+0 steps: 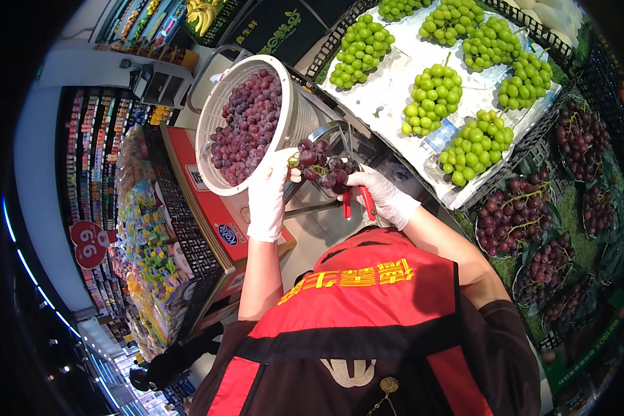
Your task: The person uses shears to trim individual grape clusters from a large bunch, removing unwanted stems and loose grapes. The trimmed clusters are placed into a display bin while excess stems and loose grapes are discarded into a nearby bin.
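My left hand, in a white disposable glove, grips a small cluster of dark red grapes by its green stem at the left end. The cluster is held up in front of my chest. My right hand, gloved alike, has red-handled scissors in its palm, handles towards me. Its fingertips touch the right end of the cluster, and the grapes partly hide the blades. Just beyond my left hand stands a tilted white plastic basket, holding many loose red grapes.
Green grape bunches lie on a paper-lined crate display at the upper right. More red grape bunches rest on artificial grass to my right. A red-sided stand with packaged goods is at left. A person in dark clothing is lower left.
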Available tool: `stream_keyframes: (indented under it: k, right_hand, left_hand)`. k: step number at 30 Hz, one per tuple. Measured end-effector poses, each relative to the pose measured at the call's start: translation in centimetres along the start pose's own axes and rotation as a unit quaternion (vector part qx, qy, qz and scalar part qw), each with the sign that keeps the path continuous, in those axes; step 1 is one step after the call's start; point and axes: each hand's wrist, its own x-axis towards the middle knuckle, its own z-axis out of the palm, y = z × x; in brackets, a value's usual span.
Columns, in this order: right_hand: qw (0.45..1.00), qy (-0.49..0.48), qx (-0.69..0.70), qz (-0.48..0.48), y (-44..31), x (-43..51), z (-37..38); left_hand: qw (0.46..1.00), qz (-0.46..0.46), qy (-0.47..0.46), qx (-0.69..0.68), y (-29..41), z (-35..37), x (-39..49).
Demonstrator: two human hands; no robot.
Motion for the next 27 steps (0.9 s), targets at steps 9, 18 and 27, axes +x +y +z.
stream_keyframes:
  k: [9, 18, 27]
  right_hand:
    - [0.996, 0.059, -0.041, -0.045, -1.0, -0.7, 1.5]
    - [0.993, 0.048, -0.056, -0.089, -1.8, -1.2, 2.3]
    - [0.988, 0.014, -0.074, -0.135, -2.5, -2.0, 4.3]
  left_hand:
    - [0.998, 0.054, -0.028, 0.032, -0.7, -0.3, -0.7]
    - [0.995, 0.082, -0.046, 0.044, -1.2, -0.7, -0.9]
    - [0.922, -0.014, -0.002, -0.387, -4.8, -0.3, -0.4]
